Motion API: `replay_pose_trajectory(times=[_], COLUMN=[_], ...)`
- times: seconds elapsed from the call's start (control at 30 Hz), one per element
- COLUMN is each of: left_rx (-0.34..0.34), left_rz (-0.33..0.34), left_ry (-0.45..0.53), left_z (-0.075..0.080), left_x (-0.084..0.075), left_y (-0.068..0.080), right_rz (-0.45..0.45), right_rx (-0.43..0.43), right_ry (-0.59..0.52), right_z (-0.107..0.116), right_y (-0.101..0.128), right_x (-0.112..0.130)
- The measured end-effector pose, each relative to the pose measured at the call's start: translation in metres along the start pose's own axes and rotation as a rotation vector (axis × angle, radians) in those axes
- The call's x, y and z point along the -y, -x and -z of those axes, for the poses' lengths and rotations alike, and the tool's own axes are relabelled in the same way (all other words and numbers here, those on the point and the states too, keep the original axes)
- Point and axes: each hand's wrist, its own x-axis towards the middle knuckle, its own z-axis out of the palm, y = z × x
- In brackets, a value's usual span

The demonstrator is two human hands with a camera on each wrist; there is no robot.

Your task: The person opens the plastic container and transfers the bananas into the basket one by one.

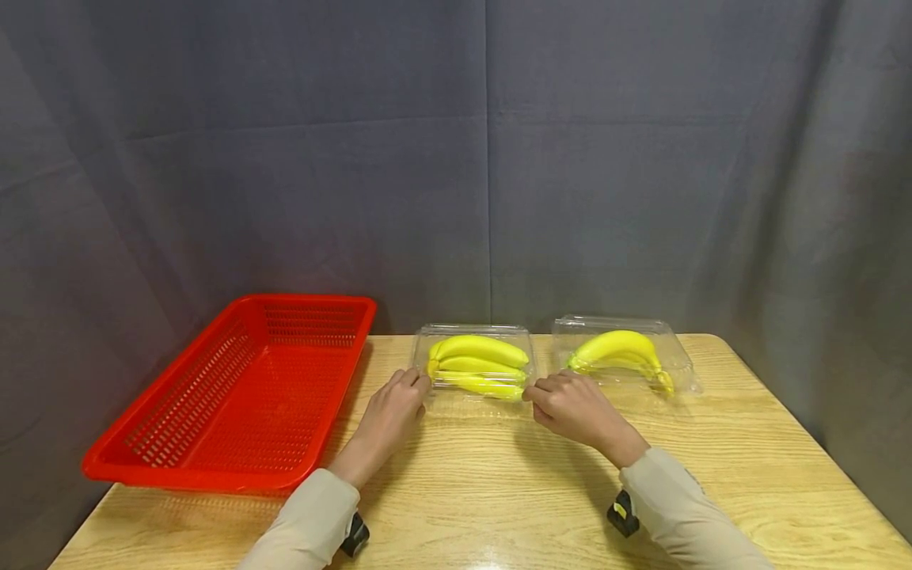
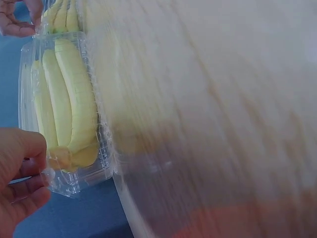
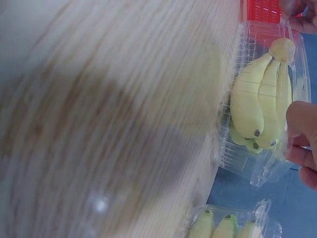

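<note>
A person works at a wood-grained table (image 1: 470,491) with both hands on one clear plastic container (image 1: 473,328), which stands near the far edge, about midway across the table. Inside it lie yellow bananas (image 1: 479,348), side by side, their joined stem end toward the left hand (image 1: 392,405). That hand pinches the container's near left corner, the plastic edge caught between thumb and curled fingers. The right hand (image 1: 575,408) does the same at the near right corner — its fingers bent, gripping the clear rim. Whether the lid is fully pressed down cannot be told through the glare on the plastic. Just beyond the right hand sits a second clear container (image 1: 680,362), set apart from the first, also with bananas (image 1: 618,345) in it. On the left side of the table rests a large red basket (image 1: 195,478) with slotted walls — its floor bare. Pale sleeves (image 1: 673,499) cover both forearms, and a black device (image 1: 623,513) shows under each wrist. A grey curtain (image 1: 356,174) hangs behind the table.
</note>
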Motion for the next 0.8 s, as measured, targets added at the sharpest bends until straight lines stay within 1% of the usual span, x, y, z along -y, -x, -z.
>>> replay_pose_trajectory(times=[0.23,0.37,0.5,0.8], left_rx=[-0.006,0.001,0.005,-0.024], left_rz=[0.0,0.001,0.002,-0.015], left_ry=[-0.005,-0.003,-0.004,-0.034], left_z=[0.0005,0.0013,0.0009,-0.0026], left_x=[-0.0003,-0.0005,-0.0002,0.0004], left_y=[-0.0005,-0.0009,-0.0008,-0.0013], right_rz=[0.054,0.069,0.071,0.052], right_rx=[-0.009,-0.018,-0.028,-0.05], right_ry=[0.03,0.04,0.039,0.032], right_z=[0.0002,0.0002,0.0004,-0.0026], right_y=[-0.0013,-0.0016,-0.0023,-0.0025], right_x=[-0.0002,-0.0005,-0.0004,0.0014])
